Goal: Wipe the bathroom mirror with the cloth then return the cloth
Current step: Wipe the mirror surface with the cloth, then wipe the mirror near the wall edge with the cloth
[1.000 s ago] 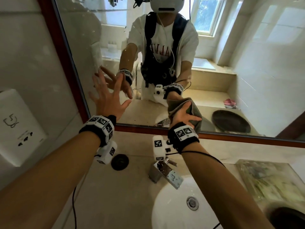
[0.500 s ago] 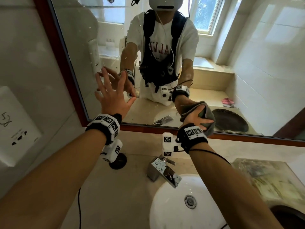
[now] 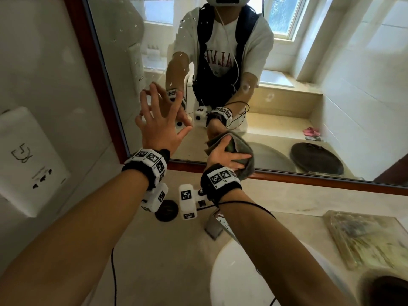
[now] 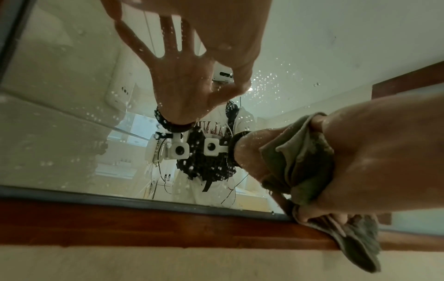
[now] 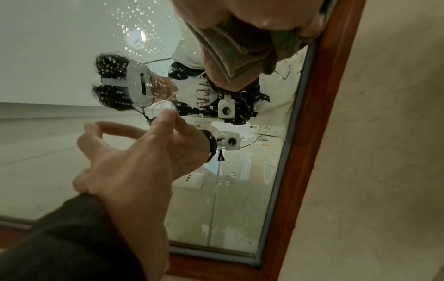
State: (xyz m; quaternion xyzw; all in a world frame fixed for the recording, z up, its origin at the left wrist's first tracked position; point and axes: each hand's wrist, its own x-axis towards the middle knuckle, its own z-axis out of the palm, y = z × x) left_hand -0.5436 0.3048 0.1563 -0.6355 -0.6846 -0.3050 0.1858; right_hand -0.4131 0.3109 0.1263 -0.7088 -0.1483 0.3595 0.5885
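The mirror (image 3: 309, 85) has a brown wooden frame and water drops on its glass (image 4: 72, 133) (image 5: 60, 57). My right hand (image 3: 225, 155) grips a bunched grey-green cloth (image 3: 246, 160) and presses it on the glass at the mirror's lower edge, just above the frame. From the left wrist view the cloth (image 4: 300, 161) is folded under the right hand (image 4: 384, 152), with one corner hanging over the frame. The right wrist view has the cloth (image 5: 240, 49) at the top. My left hand (image 3: 159, 127) is spread, fingertips on the glass left of the cloth (image 4: 223, 38) (image 5: 134, 161).
Below the mirror lies a beige counter with a white basin (image 3: 254, 272), a chrome tap (image 3: 215, 226) and a black round disc (image 3: 166, 210). A patterned tray (image 3: 364, 239) sits at the right, and a white dispenser (image 3: 28, 160) hangs on the left wall.
My right hand slid the cloth to the right along the mirror's lower edge, then back left towards the left hand. The left hand stayed spread on the glass.
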